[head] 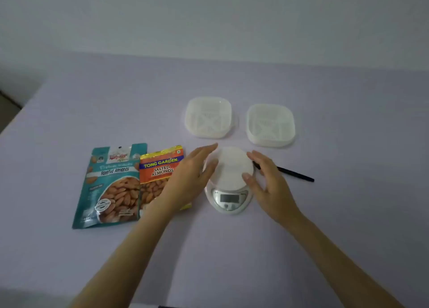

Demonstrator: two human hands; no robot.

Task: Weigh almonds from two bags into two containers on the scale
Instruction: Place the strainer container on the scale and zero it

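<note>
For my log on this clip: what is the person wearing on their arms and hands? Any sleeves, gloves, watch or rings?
Nothing that shows. The left hand and right hand are bare, without gloves, and no rings are visible. The left forearm and right forearm are bare down to the bottom edge of the picture: no sleeves, watch or bracelet in view.

The left hand (190, 177) and right hand (269, 184) are bare and slim-fingered, on long bare forearms (130, 249).
</note>
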